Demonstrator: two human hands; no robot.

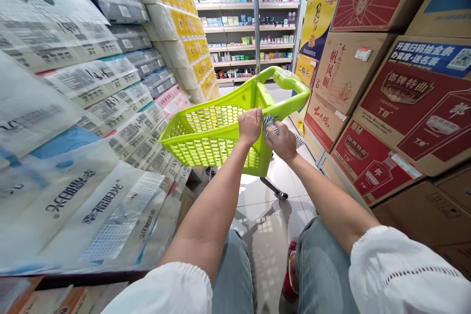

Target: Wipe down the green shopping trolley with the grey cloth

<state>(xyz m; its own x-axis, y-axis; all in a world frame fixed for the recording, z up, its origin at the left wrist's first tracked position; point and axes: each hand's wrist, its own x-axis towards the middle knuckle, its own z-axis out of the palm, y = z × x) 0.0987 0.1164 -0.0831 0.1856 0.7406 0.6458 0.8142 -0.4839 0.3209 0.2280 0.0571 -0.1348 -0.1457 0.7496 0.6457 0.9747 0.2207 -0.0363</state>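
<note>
Cloth (270, 121), dark-and-white striped, sat bunched in the right hand (282, 141), its fingers closed around the fabric at the near corner of the green basket (217, 146); a loose end showed beyond the hand. Left hand (250, 126) had its fingers curled over the basket's rim just beside. Wiping looked to be the step in hand, the left steadying. Next move, in my judgement, called for a firm left hold and the cloth pressed flat along the plastic toward the looped handle (290, 81). Basket itself: bright lime, glossy, walls pierced with slots, panel solid at the handle end; any dirt too small to tell. It stood ahead of the knees, above a tiled floor (301, 206), between wrapped packs (91, 78) at left and cartons (397, 98) at right.
</note>
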